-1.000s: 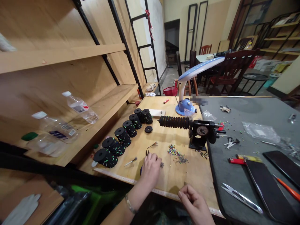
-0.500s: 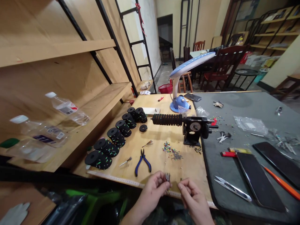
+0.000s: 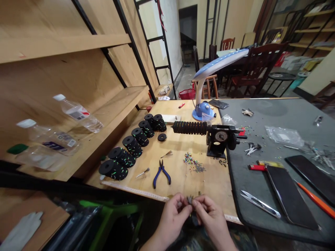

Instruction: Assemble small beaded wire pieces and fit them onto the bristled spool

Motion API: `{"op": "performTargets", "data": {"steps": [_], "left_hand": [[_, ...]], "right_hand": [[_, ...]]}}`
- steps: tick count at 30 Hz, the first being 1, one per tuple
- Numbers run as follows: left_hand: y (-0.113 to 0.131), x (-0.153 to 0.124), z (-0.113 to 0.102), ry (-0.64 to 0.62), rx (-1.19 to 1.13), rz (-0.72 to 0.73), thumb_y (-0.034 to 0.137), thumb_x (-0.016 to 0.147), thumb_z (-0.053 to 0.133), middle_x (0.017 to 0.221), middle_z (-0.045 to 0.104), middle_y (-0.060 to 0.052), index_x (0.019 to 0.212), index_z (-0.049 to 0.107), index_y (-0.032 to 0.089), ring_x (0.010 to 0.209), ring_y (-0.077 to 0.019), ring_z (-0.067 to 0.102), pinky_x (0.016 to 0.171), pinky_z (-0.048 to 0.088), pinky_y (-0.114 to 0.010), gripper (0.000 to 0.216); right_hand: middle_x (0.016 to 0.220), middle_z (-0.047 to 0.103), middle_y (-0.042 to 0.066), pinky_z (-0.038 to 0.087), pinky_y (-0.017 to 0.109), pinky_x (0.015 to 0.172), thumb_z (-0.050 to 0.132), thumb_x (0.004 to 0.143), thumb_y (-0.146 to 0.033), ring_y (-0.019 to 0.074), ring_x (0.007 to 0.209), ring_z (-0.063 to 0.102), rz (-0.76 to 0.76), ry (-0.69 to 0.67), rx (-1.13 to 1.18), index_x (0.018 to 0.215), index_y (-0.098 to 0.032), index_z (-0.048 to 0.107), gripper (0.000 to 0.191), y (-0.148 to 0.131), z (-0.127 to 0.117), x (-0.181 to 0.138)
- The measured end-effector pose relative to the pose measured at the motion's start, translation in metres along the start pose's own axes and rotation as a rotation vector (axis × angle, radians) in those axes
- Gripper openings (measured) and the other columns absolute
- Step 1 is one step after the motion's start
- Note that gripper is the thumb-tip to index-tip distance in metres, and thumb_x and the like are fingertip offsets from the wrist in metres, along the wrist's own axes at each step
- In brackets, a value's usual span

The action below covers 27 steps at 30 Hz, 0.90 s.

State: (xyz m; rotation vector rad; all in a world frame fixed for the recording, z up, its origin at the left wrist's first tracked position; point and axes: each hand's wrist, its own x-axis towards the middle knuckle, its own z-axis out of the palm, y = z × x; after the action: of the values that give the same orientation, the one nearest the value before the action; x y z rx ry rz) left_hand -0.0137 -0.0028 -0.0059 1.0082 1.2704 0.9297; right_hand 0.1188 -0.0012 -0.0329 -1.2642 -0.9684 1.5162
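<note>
My left hand [image 3: 175, 213] and my right hand [image 3: 209, 215] meet at the near edge of the wooden table [image 3: 183, 164], fingertips pinched together on a small dark metal piece [image 3: 189, 199] held between them. Just beyond my hands lie blue-handled pliers [image 3: 161, 173] and a small pile of coloured beads and pins [image 3: 194, 163]. A measuring tape [image 3: 136, 191] runs along the table's front edge.
A row of black spools [image 3: 132, 148] lines the table's left side. A black winding machine [image 3: 219, 139] and a blue desk lamp [image 3: 206, 104] stand further back. The grey mat [image 3: 277, 132] on the right holds snips [image 3: 259, 204], phones and a lighter. Bottles lie on the left shelf [image 3: 78, 118].
My left hand left the pliers on the table, picked up the small piece and drew back to the near edge. Both hands have now come together on it.
</note>
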Motion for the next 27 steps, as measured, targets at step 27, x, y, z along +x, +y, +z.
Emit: {"op": "performTargets", "data": {"steps": [27], "left_hand": [[-0.017, 0.002, 0.009, -0.072, -0.327, -0.162, 0.033, 0.073, 0.075, 0.062, 0.06, 0.001, 0.072, 0.056, 0.014, 0.057, -0.0118, 0.059, 0.053, 0.048, -0.021, 0.027]], "right_hand": [[0.041, 0.046, -0.008, 0.025, 0.017, 0.037, 0.068, 0.066, -0.067, 0.0056, 0.034, 0.036, 0.079, 0.013, 0.073, 0.068, -0.017, 0.056, 0.051, 0.004, -0.002, -0.003]]}}
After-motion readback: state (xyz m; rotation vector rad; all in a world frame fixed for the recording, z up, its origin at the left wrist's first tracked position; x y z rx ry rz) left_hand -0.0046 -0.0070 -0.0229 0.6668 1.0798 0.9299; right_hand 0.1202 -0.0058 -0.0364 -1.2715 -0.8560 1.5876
